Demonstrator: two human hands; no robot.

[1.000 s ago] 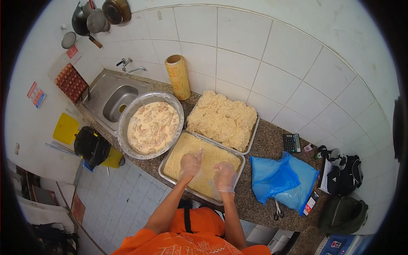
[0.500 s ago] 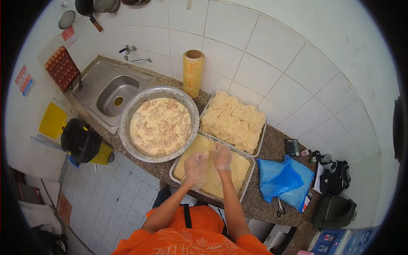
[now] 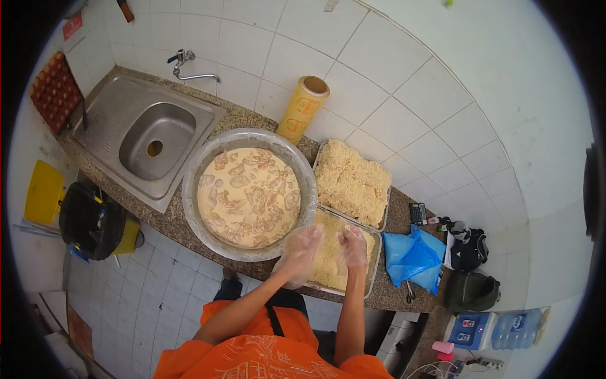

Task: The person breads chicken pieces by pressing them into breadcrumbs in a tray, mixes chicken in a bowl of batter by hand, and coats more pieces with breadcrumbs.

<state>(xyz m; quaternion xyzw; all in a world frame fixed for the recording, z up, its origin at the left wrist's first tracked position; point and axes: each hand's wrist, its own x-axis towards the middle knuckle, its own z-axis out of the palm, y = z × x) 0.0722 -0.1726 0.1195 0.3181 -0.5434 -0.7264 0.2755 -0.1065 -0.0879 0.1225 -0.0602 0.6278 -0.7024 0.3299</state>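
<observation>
You seem to be working between bowl [image 3: 190, 202] and crumbs [image 3: 329, 256] in the near tray [image 3: 377, 262], your left hand [image 3: 299, 254] and right hand [image 3: 353, 247] narrowly curled, holding I cannot tell what, so any move bowlward calls for clearing its rim.

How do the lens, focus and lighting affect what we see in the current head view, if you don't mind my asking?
Head view: black rounded border, wall tiles bowed by the wide lens; left hand and right hand slightly smeared, probably from motion; soft sheen on the steel sink; fairly even light, darker beneath the counter.
</observation>
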